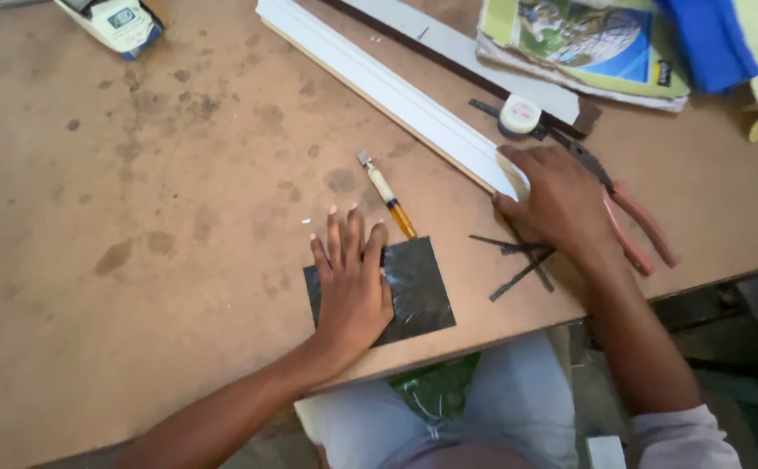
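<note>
The dark glass pane (414,287) lies flat at the near edge of the bench (179,217), its near side almost flush with that edge. The left hand (351,282) presses down on its left half, palm flat, fingers straight and slightly spread, the tips reaching past the pane's far side onto bare board. Nothing is gripped; the hand only weighs the pane down. Because the pane sits so close to the edge, a sideways push or a lifted palm could likely slide it off onto the person's lap, and its cut sides probably run sharp under the heel of the hand.

Just beyond the pane's far side lies a glass cutter (388,194) with an amber handle, touching nothing. To the right, the right hand (553,201) rests on the near end of a long white straightedge (396,91), fingers curled over it, apart from one another; whether they clamp it or just rest on it I cannot tell. Thin dark glass offcuts (518,259) lie crossed just near of that hand, by the wrist, and could well nick the forearm if the arm drags back. Red-handled pliers (631,217) and a tape measure (520,115) sit beside the hand near the right edge; a swung straightedge might knock them off.
</note>
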Available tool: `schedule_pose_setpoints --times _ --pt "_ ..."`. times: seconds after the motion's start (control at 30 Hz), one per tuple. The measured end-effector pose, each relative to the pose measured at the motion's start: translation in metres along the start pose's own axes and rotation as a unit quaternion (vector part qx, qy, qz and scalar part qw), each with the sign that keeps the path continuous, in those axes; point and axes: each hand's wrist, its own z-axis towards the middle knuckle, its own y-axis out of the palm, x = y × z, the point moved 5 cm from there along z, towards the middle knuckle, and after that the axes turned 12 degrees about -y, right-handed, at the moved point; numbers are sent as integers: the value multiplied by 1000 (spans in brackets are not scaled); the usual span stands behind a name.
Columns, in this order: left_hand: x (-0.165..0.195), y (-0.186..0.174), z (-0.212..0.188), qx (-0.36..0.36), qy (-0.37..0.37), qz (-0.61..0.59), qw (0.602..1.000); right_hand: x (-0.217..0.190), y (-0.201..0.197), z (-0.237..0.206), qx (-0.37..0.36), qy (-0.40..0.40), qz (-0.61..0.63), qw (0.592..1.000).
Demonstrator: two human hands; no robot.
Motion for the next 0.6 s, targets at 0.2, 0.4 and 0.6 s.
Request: schedule_pose_setpoints --times 0.2,0.4,0.6 --pt "5 -4 -4 33 -15 -18 999 -38 -15 -9 26 -26 -38 999" --pt "2 3 -14 28 -36 -32 998 -111 11 -50 37 15 -4 999" --pt "1 0 -19 55 -31 -36 997 -128 14 -55 79 9 -3 997"
